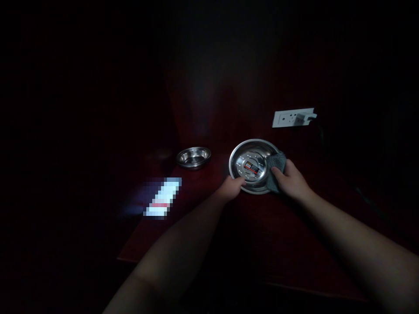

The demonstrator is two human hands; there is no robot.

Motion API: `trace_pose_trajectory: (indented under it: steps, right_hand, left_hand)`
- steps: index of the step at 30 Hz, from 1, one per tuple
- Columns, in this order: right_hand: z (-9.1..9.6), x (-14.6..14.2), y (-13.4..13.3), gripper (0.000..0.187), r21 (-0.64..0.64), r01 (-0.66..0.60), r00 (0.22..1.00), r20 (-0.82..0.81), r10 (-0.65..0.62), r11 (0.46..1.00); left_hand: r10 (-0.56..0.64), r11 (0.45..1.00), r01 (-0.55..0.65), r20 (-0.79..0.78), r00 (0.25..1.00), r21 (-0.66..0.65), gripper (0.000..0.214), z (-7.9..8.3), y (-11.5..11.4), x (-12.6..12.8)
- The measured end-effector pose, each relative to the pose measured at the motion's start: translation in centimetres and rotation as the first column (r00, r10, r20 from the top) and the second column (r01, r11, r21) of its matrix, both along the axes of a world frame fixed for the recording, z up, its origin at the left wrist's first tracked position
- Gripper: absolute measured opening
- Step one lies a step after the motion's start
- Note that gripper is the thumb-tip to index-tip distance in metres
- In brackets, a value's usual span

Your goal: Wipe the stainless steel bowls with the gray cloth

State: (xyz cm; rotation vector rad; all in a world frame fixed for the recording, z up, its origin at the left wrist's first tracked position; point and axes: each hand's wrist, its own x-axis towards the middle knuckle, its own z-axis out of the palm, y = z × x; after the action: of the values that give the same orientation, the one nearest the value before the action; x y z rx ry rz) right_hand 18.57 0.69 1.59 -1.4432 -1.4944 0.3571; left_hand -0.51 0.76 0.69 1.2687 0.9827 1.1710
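The scene is very dark. A shiny steel plate [251, 165] with a small sticker in its middle is held tilted above a dark red table [203, 226]. My left hand [231, 187] grips the plate's lower left rim with closed fingers. My right hand [290, 179] holds a grey-green cloth [276, 171] pressed against the plate's right edge, thumb on top. A second steel bowl [194, 157] rests on the table to the left, apart from both hands.
A white wall socket [292, 117] with a plug and a dark cable is on the wall behind the plate. A bright, pixelated rectangular object [163, 197] lies on the table's left side. The table's front edge runs below my forearms.
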Motion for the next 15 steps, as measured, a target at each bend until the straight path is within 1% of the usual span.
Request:
trace_pose_trajectory:
  steps: [4,9,15]
  right_hand:
    - [0.5,0.1,-0.3,0.03,0.048,0.037,0.997,0.059,-0.04,0.998]
    - [1.1,0.1,-0.7,0.024,0.053,0.075,0.994,0.08,-0.08,0.996]
    - [1.1,0.3,-0.6,0.021,0.117,0.088,0.989,0.107,-0.101,0.989]
  left_hand:
    - [-0.028,1.0,0.028,-0.014,1.0,-0.01,0.009,0.1,-0.2,-0.1]
    - [-0.071,0.997,0.071,-0.021,0.997,-0.024,0.007,0.1,-0.2,-0.1]
    - [-0.104,0.993,0.101,-0.053,0.993,-0.064,0.007,0.4,-0.4,-0.3]
